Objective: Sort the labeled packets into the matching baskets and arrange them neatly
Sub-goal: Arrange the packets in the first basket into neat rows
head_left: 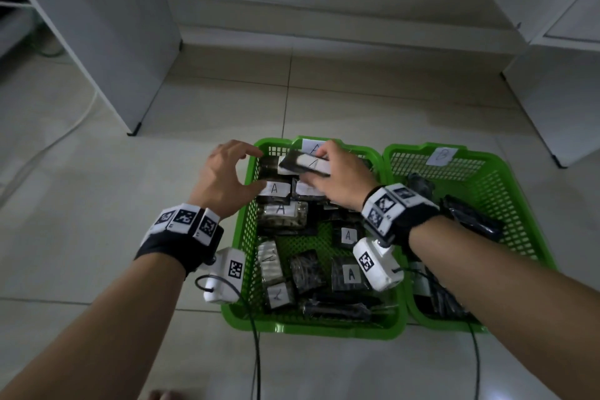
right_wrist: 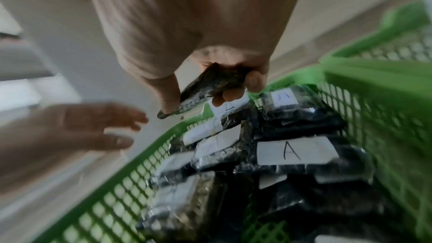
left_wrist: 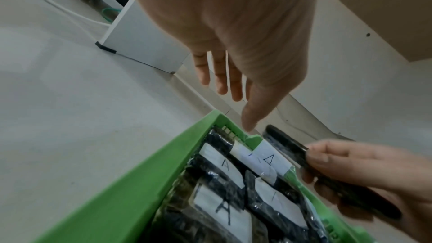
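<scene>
On the tiled floor [head_left: 162, 146] sit two green baskets side by side, touching along their long rims. Basket A [head_left: 246, 230] (its far wall carries a paper tag marked A [head_left: 312, 145]) serves as the landmark; basket B [head_left: 519, 204] lies just to its right, with a tag marked B [head_left: 442, 155] on its far wall and a few dark packets inside. White cabinet panels [head_left: 113, 42] stand well beyond basket A. Inside basket A lie many dark packets with white A labels [head_left: 351, 274], some in a rough row along the far end, others loose toward the near end. The right hand [head_left: 341, 178] is above the far end of basket A, its fingers and thumb curled round a dark packet [head_left: 305, 166] that bears an A label, held tilted just above the packets there. The left hand [head_left: 224, 178] hovers at the far left corner of basket A, over the rim, its fingers loosely bent and spread, holding nothing; its thumb is near a labelled packet [head_left: 274, 188].
</scene>
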`<state>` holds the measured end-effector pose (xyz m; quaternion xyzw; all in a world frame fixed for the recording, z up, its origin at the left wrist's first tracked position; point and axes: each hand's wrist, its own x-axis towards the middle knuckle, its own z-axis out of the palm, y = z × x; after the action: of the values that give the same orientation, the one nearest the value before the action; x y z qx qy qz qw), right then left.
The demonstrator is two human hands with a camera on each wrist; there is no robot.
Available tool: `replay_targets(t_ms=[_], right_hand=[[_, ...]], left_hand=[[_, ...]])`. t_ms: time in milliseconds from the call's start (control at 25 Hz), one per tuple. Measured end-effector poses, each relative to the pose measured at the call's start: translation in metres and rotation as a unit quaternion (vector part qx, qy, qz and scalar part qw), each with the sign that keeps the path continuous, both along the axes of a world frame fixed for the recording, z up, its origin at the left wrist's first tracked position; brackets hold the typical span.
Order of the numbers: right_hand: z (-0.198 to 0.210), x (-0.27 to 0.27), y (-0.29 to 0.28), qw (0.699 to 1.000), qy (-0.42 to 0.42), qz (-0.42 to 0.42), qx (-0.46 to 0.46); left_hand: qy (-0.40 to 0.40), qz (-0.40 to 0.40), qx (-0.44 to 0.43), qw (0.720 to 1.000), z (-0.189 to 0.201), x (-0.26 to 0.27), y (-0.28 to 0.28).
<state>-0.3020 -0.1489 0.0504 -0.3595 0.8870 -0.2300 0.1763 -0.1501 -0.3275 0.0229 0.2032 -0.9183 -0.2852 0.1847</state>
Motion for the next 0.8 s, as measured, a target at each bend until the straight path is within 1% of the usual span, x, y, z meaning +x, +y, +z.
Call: replay_targets(t_ms=[80,120,200,280,360,520,600,640,680,720,760,800], right_hand=[[-0.009,0.012,-0.008,0.991,0.093,0.098,0.026],[-0.015,0.017,-0.012,0.98,0.141,0.129,0.047],[-0.024,0.019,-0.018,0.958,0.23,0.155,0.079],[-0.032,0.016,-0.021,0.948,0.261,0.16,0.082],[-0.035,0.014,-0.024,0.951,0.259,0.154,0.069],[-0.041,0.016,-0.03,0.957,0.253,0.132,0.048],[-0.038,0.021,-0.023,0.963,0.244,0.117,-0.014],[-0.036,0.024,-0.018,0.965,0.23,0.113,-0.056],[-0.033,0.028,-0.01,0.969,0.203,0.117,-0.072],[-0.029,0.033,-0.003,0.976,0.165,0.128,-0.06],[-0.026,0.037,0.005,0.983,0.117,0.144,-0.016],[-0.025,0.042,0.013,0.984,0.064,0.162,0.048]], left_hand=[[-0.014,-0.038,-0.037,0.999,-0.002,-0.004,0.001],[-0.024,-0.056,-0.067,0.996,-0.004,-0.006,0.001],[-0.052,-0.075,-0.116,0.989,-0.006,-0.009,0.0],[-0.08,-0.07,-0.145,0.984,-0.007,-0.013,-0.001],[-0.109,-0.06,-0.167,0.978,-0.006,-0.014,-0.001],[-0.164,-0.04,-0.178,0.969,-0.006,-0.013,0.001],[-0.154,-0.04,-0.189,0.969,-0.003,-0.007,0.003],[-0.133,-0.044,-0.188,0.972,-0.001,-0.004,0.004],[-0.111,-0.059,-0.184,0.975,0.002,-0.002,0.007],[-0.105,-0.091,-0.17,0.976,0.005,0.001,0.011],[-0.126,-0.141,-0.145,0.971,0.009,0.003,0.017],[-0.188,-0.192,-0.115,0.956,0.012,0.005,0.026]])
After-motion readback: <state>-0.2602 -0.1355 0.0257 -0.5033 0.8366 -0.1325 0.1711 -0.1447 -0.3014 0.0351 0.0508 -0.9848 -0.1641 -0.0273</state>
